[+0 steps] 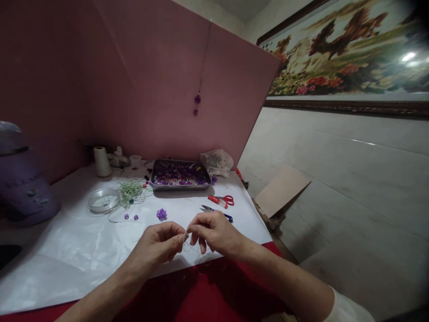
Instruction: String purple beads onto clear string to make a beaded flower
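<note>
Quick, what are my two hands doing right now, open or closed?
Left hand: fingertips closed, pinching a thin, pale thread.
Right hand: thumb and forefinger closed on the same thread, other fingers loosely curled.

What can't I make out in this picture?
All in the head camera's view:
Ends of the thin thread: too fine, near the fingers of the left hand and right hand.
Plastic bag's contents: blurred by its crumpled film.
Purple container's far side: cut off by the left edge.
Beads' holes: too small.
</note>
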`<state>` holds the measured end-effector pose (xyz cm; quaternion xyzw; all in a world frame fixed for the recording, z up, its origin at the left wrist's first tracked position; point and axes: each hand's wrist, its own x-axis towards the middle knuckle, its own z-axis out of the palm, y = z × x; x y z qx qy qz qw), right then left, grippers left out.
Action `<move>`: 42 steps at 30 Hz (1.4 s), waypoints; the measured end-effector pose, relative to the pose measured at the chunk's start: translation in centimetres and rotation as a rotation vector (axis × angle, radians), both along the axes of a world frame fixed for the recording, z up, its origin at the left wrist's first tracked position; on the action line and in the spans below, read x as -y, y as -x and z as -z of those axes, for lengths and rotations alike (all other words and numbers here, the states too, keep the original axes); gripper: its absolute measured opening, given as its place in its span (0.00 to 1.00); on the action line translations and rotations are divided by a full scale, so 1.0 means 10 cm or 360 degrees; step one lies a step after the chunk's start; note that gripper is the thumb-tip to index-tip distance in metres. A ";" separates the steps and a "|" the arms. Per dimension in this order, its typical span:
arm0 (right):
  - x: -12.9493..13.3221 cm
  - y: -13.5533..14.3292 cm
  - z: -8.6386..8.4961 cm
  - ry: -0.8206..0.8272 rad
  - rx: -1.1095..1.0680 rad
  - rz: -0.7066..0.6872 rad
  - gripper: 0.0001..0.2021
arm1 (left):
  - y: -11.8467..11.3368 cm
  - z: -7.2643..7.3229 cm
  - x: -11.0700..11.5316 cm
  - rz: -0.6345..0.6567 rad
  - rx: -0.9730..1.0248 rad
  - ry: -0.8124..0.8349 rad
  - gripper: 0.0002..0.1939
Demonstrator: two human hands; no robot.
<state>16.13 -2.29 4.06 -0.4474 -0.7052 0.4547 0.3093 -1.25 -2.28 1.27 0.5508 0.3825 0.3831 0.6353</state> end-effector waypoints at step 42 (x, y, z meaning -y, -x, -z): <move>-0.04 -0.03 0.12 0.0723 -0.0328 -0.0339 0.16 | 0.03 0.05 -0.05 -0.0171 0.0097 0.0004 0.10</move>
